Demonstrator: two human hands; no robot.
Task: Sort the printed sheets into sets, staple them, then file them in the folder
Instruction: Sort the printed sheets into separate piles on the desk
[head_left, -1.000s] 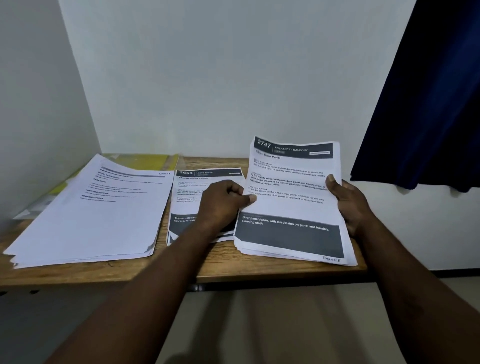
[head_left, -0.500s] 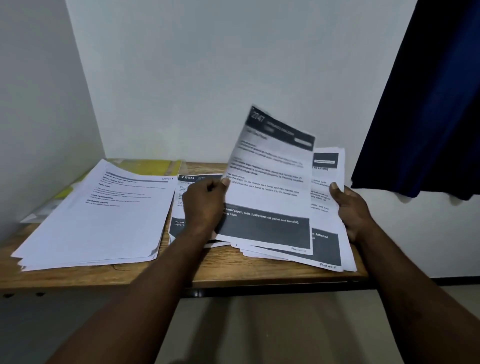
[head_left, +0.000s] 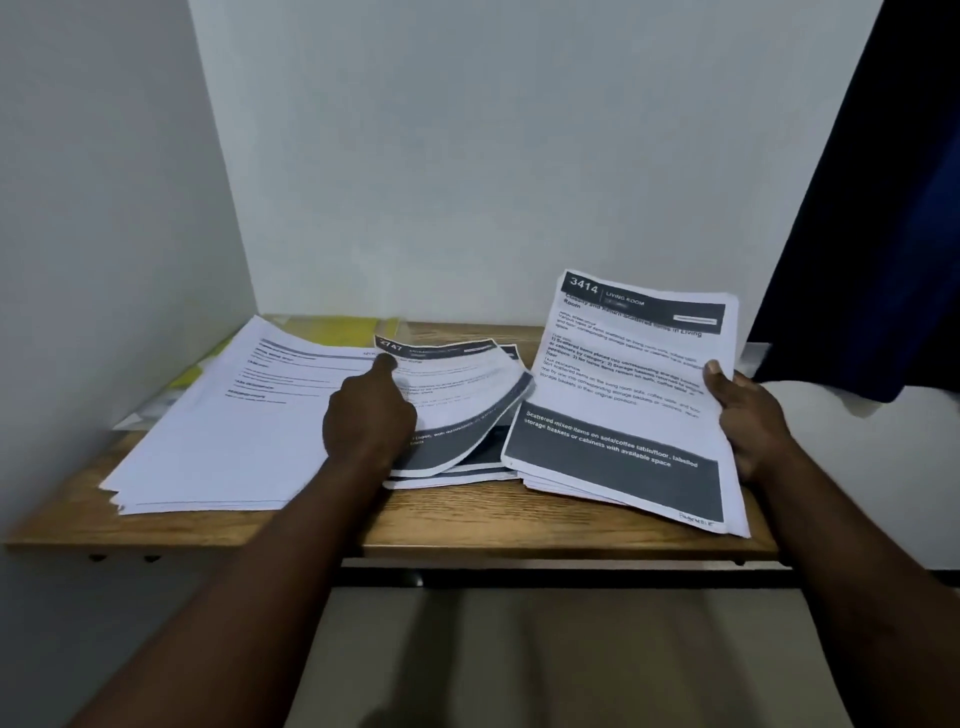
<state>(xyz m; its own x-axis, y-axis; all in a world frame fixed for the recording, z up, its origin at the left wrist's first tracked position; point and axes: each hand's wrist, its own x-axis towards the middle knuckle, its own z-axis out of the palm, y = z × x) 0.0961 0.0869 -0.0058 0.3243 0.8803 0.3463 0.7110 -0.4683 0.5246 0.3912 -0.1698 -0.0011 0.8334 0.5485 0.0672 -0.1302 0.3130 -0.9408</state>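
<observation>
Floppy-looking paper: hold edges
The left grip (head_left: 371, 415) pinches 1 white printed sheet (head_left: 457, 389); right grip (head_left: 753, 415) clasps the white paper stack's (head_left: 623, 395) edge.

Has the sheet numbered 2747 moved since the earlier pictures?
Yes. The left hand carried sheet 2747 to the left: off the right stack, which the right hand holds, onto the middle pile beside the big left stack.
</observation>
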